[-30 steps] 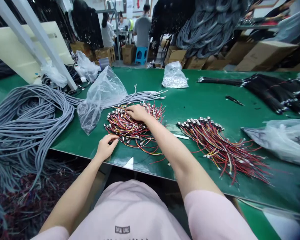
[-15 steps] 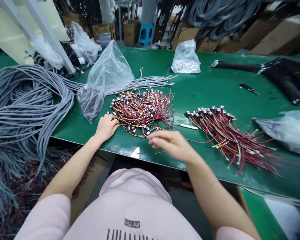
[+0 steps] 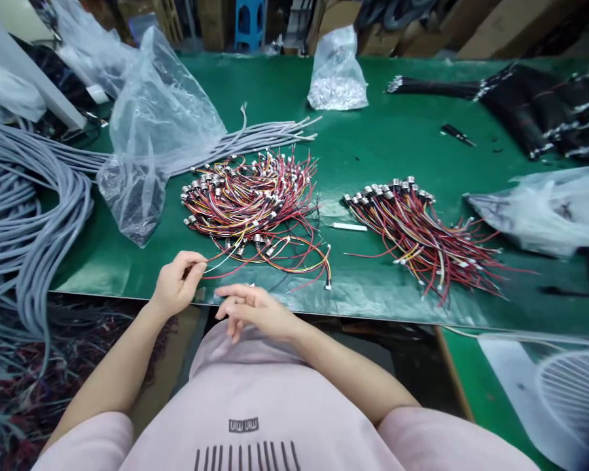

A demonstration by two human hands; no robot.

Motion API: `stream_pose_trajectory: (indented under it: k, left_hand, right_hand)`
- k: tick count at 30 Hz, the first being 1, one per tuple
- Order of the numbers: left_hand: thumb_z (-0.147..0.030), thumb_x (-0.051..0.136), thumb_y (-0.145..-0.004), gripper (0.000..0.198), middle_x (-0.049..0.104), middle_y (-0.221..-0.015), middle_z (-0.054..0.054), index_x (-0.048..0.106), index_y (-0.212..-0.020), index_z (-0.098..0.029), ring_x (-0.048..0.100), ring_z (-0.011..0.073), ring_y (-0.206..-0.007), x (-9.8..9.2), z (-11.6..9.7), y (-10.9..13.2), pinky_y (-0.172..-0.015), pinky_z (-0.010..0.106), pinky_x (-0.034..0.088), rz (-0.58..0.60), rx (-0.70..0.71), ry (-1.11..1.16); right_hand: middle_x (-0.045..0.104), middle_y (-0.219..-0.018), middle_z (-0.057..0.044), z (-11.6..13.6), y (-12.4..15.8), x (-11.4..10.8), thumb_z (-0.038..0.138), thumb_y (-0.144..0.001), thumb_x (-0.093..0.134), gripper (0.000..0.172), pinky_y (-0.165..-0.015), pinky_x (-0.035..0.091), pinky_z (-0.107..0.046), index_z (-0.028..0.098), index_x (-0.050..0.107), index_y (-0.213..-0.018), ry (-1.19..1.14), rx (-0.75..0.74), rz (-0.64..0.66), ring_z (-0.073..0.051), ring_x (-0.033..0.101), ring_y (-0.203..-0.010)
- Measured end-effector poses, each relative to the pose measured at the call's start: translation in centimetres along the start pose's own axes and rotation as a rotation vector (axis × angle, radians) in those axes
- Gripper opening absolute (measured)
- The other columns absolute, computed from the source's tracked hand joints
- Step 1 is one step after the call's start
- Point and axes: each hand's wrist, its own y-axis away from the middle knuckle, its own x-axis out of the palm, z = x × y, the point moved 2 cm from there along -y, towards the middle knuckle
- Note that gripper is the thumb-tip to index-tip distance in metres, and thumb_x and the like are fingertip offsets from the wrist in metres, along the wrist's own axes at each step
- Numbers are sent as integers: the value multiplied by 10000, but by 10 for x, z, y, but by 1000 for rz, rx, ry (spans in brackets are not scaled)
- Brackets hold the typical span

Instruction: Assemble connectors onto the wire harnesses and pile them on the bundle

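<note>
My left hand point(image 3: 180, 282) is closed at the table's front edge, its fingertips pinching a wired connector lead point(image 3: 220, 263). Red, white and yellow wires run from its fingers toward the pile; the end inside the fingers is hidden. Close by on the right, my right hand point(image 3: 258, 311) hovers over the edge with fingers apart and nothing in them. Beyond both hands lies a tangled pile of wired connectors point(image 3: 245, 203) with round metal ends and red, yellow, black and white wires. A second bunch of wired connectors point(image 3: 422, 235) is fanned out on the right.
A white pen-like stick point(image 3: 348, 227) lies between the bunches. Grey cables point(image 3: 44, 196) hang over the left edge beside a clear plastic bag point(image 3: 161, 111). Farther back are a bag of small parts point(image 3: 338, 85), black sleeved cables point(image 3: 520, 98) and a small black tool point(image 3: 457, 135).
My left hand has come away from the pile toward the front edge, wires now in its fingers. My right hand has moved left, near it. The view has tilted down.
</note>
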Motion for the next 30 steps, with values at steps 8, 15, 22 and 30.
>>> stream_pose_trajectory:
  k: [8, 15, 22, 30]
  left_hand:
    - [-226, 527, -927, 113, 706, -674, -4, 630, -888, -201, 650, 114, -559, 24, -48, 10, -550, 203, 466, 379, 307, 236]
    - [-265, 483, -959, 207, 735, -754, 6, 678, -937, -201, 660, 115, -602, 35, -50, 9, -571, 189, 474, 533, 48, 208]
    - [-311, 469, -957, 246, 709, -726, -17, 687, -952, -195, 615, 102, -565, 43, -57, -6, -527, 183, 424, 640, -22, 175]
    - [-370, 536, -923, 302, 653, -703, -30, 630, -1163, -211, 586, 110, -590, 47, -65, -15, -545, 201, 452, 831, -137, 293]
  right_hand:
    - [450, -387, 127, 20, 30, -15, 500, -733, 762, 414, -383, 429, -190, 174, 652, -962, -164, -204, -11, -36, 328, -302]
    - [546, -500, 88, 39, 52, -43, 377, -707, 786, 308, -448, 473, -223, 182, 646, -899, -119, -361, -359, -56, 448, -389]
    - [523, -526, 60, 54, 67, -61, 466, -772, 715, 308, -430, 462, -238, 169, 680, -845, -87, -507, -431, -65, 447, -403]
    - [658, -739, -22, 60, 76, -72, 468, -762, 723, 284, -535, 458, -263, 187, 757, -752, 128, -580, -597, -89, 505, -549]
